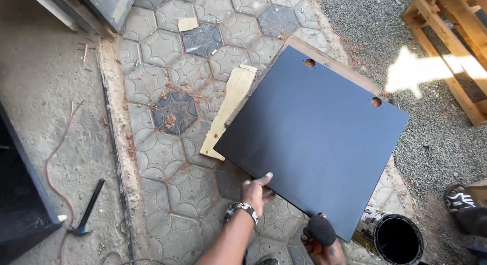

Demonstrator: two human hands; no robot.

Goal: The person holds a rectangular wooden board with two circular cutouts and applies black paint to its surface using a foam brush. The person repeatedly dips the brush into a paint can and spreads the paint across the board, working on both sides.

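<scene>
A large black painted board (314, 143) with two round holes near its far edge is tilted above the paving. My left hand (256, 191) grips its near edge, thumb on top, with a beaded band on the wrist. My right hand (319, 242) holds a dark sponge pad (321, 229) against the board's near corner. An open black paint can (393, 237) stands just right of my right hand.
A pale wood offcut (228, 110) lies under the board's left side on hexagonal pavers (172, 113). A hammer (87, 208) lies on the concrete at left beside a black panel (20, 194). A wooden pallet frame (451, 47) stands on gravel at top right. Another person's sandalled foot (459, 198) is at right.
</scene>
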